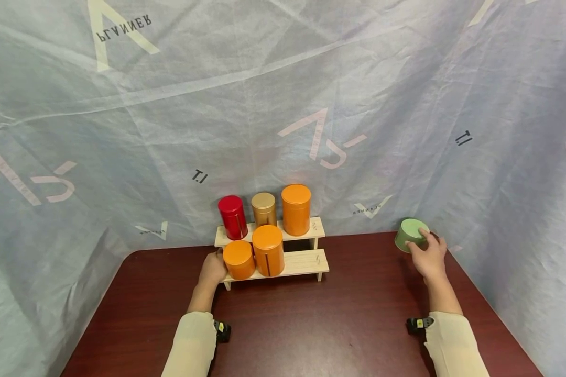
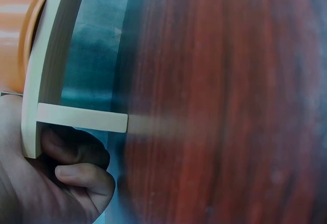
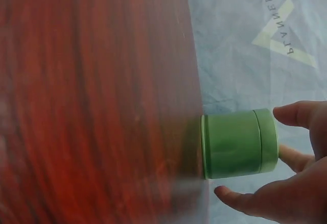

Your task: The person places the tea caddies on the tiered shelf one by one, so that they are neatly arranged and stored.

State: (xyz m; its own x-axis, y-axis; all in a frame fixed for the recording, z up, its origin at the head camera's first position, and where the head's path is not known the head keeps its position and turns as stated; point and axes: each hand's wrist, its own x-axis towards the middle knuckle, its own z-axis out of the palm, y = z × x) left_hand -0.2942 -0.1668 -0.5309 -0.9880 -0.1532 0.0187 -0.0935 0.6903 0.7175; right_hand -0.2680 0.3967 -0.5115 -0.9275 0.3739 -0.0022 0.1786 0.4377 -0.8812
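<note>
My left hand (image 1: pixel 213 269) grips the left end of a two-tier wooden rack (image 1: pixel 304 262); in the left wrist view its fingers (image 2: pixel 84 175) curl under the board beside a leg. Next to that hand, a short orange tin (image 1: pixel 239 260) stands on the lower tier, with a taller orange tin (image 1: pixel 269 251) to its right. At the far right, my right hand (image 1: pixel 429 256) is around a green tin (image 3: pixel 232 145) standing on the table. Its fingers are spread about the lid in the right wrist view, with a gap below the lowest finger.
On the upper tier stand a red tin (image 1: pixel 233 217), a gold tin (image 1: pixel 263 207) and a tall orange tin (image 1: pixel 296 210). A grey printed cloth (image 1: pixel 245 131) hangs behind the dark red wooden table (image 1: pixel 335 324) and along its sides.
</note>
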